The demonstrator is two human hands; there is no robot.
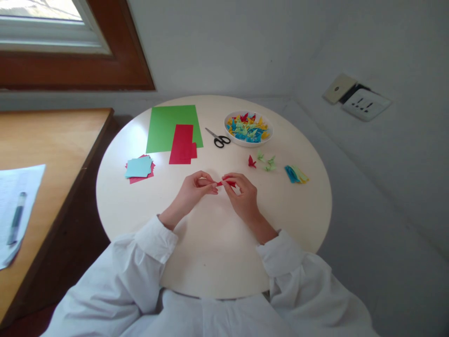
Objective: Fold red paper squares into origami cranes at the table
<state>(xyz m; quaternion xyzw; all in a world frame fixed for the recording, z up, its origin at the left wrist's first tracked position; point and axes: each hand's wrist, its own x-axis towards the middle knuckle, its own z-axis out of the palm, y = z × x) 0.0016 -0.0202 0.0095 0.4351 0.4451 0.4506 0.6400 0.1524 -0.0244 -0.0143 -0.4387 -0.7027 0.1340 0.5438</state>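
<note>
A small folded piece of red paper (220,184) is stretched between my two hands above the middle of the round table. My left hand (199,186) pinches its left end between thumb and fingers. On the other end, my right hand (242,191) is closed, thumb against the fingers. Much of the paper is hidden by my fingers, so its exact folded shape cannot be made out. Beyond my right hand sit a red paper crane (251,161) and a few pale green folded cranes (270,164).
A white bowl (229,138) holds many colourful paper cranes. Scissors (219,140) lie beside it. Red strips (180,145) rest on a green sheet (161,126). Square papers (139,167) are stacked left; folded strips (295,174) lie right. A wooden desk (70,135) and walls border the table.
</note>
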